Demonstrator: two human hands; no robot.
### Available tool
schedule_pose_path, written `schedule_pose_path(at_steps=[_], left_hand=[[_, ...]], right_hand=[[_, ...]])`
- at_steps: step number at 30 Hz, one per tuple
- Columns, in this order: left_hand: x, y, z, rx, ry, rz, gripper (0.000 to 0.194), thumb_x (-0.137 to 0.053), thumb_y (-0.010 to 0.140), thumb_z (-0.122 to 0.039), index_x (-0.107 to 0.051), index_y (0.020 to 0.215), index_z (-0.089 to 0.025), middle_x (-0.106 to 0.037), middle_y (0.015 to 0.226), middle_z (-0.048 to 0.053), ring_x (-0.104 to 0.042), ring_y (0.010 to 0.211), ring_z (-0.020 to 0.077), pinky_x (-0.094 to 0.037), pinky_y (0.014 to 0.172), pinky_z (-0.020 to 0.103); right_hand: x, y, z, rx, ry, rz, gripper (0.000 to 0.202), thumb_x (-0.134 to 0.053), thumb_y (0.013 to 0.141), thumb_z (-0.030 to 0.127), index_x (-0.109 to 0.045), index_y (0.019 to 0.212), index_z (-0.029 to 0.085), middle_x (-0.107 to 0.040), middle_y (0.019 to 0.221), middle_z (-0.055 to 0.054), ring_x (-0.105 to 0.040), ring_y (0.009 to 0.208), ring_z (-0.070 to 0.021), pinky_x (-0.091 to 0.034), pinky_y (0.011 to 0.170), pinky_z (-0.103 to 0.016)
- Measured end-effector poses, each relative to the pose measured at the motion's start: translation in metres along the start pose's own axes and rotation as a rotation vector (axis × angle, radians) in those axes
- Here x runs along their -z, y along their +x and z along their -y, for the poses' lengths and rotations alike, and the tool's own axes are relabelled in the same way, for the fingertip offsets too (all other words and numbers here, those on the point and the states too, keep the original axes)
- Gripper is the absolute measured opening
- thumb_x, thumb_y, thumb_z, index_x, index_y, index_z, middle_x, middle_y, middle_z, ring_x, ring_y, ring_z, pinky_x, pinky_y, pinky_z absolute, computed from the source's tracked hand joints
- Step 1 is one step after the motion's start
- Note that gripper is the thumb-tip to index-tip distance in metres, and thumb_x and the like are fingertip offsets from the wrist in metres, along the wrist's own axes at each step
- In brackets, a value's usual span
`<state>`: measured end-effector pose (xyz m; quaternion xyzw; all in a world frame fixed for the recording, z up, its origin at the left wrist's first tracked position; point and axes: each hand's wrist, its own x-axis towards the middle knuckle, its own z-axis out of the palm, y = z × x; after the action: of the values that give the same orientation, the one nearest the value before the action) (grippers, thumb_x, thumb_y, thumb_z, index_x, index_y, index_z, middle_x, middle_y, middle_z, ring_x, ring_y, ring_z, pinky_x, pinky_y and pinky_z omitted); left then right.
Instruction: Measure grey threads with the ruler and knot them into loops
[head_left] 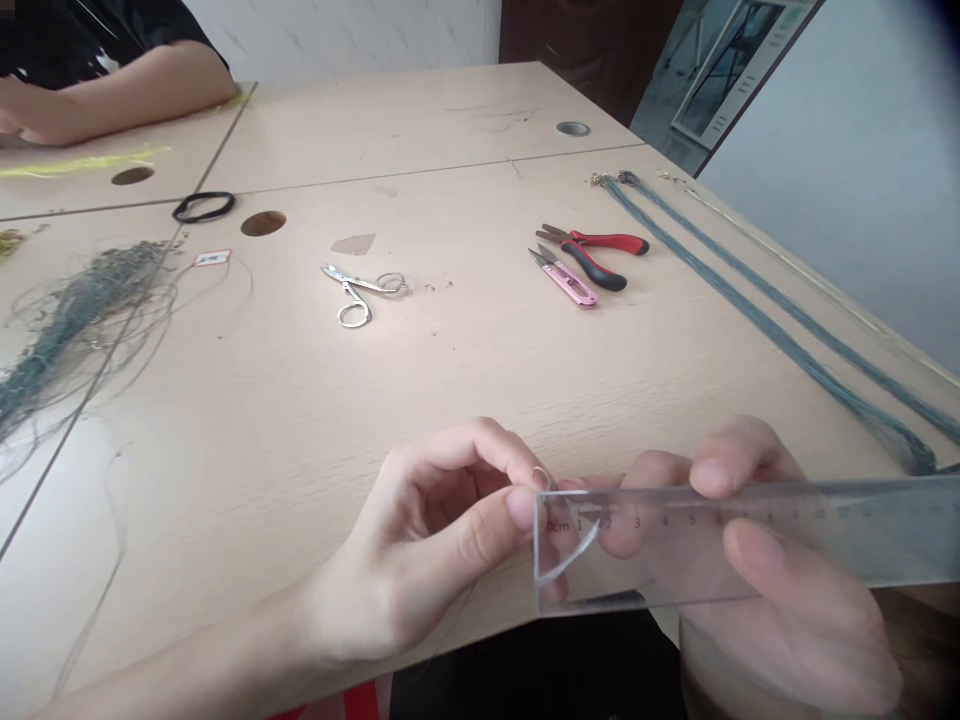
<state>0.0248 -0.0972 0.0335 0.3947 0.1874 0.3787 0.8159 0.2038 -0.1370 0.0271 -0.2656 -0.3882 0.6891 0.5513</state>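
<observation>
A clear plastic ruler (660, 580) is held level above the table's front edge, its 0 cm end pointing left. My right hand (795, 570) is closed on it, with the thumb in front and fingers seen through the plastic. At the zero end, my left hand (442, 540) pinches with thumb and index finger right beside the ruler's corner. A tiny thin loop (541, 478) shows at those fingertips; what it belongs to is too small to tell.
Silver scissors (356, 290), pink snips (566, 280) and red-black pliers (592, 250) lie ahead. Bundled blue-grey cords (765, 315) stretch along the right; tangled strands (75, 310) spread at left. A black band (204, 207) lies near a table hole. Another person's arm (142, 95) rests at back left.
</observation>
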Motion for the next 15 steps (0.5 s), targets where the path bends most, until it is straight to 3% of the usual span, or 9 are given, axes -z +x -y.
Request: schedule_pose_path(at_steps=[7,12,15], left_hand=[[0.001,0.000,0.000,0.003,0.012,0.005,0.010,-0.055,0.090,-0.021,-0.058,0.082,-0.015,-0.060,0.075,0.000,-0.062,0.066,0.0087,-0.049,0.065,0.020],[0.001,0.000,-0.001,0.006,0.006,0.020,0.010,-0.053,0.091,-0.021,-0.057,0.084,-0.015,-0.059,0.074,0.000,-0.062,0.066,0.0082,-0.049,0.066,0.020],[0.000,0.000,-0.001,-0.013,0.014,0.020,0.010,-0.054,0.090,-0.021,-0.057,0.083,-0.015,-0.059,0.073,-0.001,-0.061,0.065,0.0085,-0.049,0.066,0.020]], right_hand=[[0.000,0.000,0.000,0.008,0.017,0.003,0.007,-0.050,0.090,0.029,-0.054,0.093,0.034,-0.070,0.091,-0.001,-0.066,0.091,-0.0301,-0.055,0.072,-0.051],[-0.009,0.000,-0.003,0.061,0.023,-0.129,0.004,-0.055,0.087,0.030,-0.055,0.089,0.033,-0.070,0.082,-0.002,-0.067,0.085,-0.0302,-0.056,0.066,-0.048],[-0.009,0.000,-0.003,0.048,-0.012,-0.129,0.003,-0.056,0.086,0.031,-0.055,0.088,0.034,-0.070,0.081,-0.001,-0.067,0.086,-0.0309,-0.056,0.067,-0.048]])
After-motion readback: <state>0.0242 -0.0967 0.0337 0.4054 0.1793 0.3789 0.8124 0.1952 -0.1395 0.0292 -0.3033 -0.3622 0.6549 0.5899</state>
